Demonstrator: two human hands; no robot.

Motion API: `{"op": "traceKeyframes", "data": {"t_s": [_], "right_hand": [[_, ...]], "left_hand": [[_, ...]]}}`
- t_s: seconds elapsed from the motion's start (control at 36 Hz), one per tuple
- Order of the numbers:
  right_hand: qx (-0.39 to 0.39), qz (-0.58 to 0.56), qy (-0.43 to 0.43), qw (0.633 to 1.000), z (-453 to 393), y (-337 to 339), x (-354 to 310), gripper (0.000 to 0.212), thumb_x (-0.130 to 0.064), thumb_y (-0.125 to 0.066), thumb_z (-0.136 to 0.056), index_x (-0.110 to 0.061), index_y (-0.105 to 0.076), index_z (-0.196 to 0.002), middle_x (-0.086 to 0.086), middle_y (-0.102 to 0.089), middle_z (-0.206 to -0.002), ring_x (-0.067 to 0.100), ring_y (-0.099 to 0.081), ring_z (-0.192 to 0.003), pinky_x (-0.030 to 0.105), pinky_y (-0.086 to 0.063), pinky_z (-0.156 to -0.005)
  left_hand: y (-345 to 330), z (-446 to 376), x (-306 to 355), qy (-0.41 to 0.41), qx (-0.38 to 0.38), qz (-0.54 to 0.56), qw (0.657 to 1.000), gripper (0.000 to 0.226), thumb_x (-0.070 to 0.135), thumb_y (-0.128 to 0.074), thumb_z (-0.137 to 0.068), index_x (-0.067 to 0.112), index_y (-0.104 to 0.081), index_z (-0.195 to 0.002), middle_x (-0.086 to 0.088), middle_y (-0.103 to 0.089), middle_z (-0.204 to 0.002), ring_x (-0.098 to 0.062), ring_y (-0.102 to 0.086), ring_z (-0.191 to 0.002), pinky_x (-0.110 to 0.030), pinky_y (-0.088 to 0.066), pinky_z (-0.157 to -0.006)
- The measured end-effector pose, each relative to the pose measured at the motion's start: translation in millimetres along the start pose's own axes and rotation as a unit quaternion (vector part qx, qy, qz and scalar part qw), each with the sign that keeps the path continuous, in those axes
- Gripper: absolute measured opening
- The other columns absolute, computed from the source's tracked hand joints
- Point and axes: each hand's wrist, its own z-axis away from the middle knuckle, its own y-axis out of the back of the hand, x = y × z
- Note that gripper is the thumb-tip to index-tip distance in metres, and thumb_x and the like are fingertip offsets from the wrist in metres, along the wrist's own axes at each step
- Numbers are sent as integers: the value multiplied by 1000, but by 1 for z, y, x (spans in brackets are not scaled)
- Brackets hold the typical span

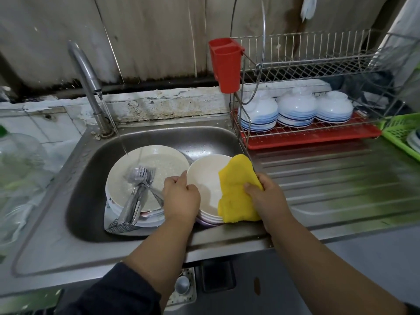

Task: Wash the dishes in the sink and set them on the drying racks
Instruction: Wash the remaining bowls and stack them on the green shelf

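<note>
Nearest us, our left hand [180, 196] has its grip curled on the rim of the top cream plastic bowl [205, 185], stacked in the steel sink [91, 169]. Our right hand [264, 194] pinches the yellow cloth [236, 189] draped over the bowl's far edge. We should steady the rim and wipe in circles.

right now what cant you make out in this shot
Head view only:
- Plates under the top plate: count hidden by the left hand and yellow cloth.
- Spoons and forks: count blurred by running water.
- Green basket: cut off by the right edge.
- Clear bottle: blurred at the left edge.
</note>
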Motion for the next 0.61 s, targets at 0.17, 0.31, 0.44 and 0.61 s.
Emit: {"op": "traceKeyframes", "data": {"t_s": [0.17, 0.31, 0.44, 0.61], "right_hand": [[11, -29, 6, 1000, -4, -1, 5, 28, -12, -58, -90, -22, -60, -116, 6, -63, -114, 27, -58, -106, 48, -47, -95], [16, -61, 19, 998, -7, 0, 8, 21, -10, -58, -90, -28, -57, -101, 5, -64, -107, 28, -59, -100, 46, -49, -91], [17, -154, 0, 988, -8, 3, 8, 23, -5, -58, -91, -28, -59, -94, -6, -64, -92, 23, -60, -89, 37, -50, -80], [15, -217, -30, 976, -8, 4, 7, 20, -5, -59, -90, -24, -62, -97, 1, -67, -97, 29, -63, -96, 45, -52, -86]], "left_hand": [[1, 3, 3, -10, 6, 57, 998, 47, 7, -42, -89, 23, -57, -130, 0, -36, -107, -23, -48, -104, -16, -28, -81], [1, 4, 5, 2, 5, 130, 992, 46, 9, -46, -91, 24, -53, -134, 1, -35, -103, -10, -45, -80, -13, -29, -77], [4, 11, 14, -48, 21, 179, 982, 48, 20, -56, -88, 38, -47, -132, 1, -33, -112, -13, -42, -108, -28, -30, -107], [12, 16, 33, -75, -71, 260, 960, 72, 33, -59, -69, 71, -24, -120, 3, -30, -148, -15, -34, -134, -40, -30, -112]]}}
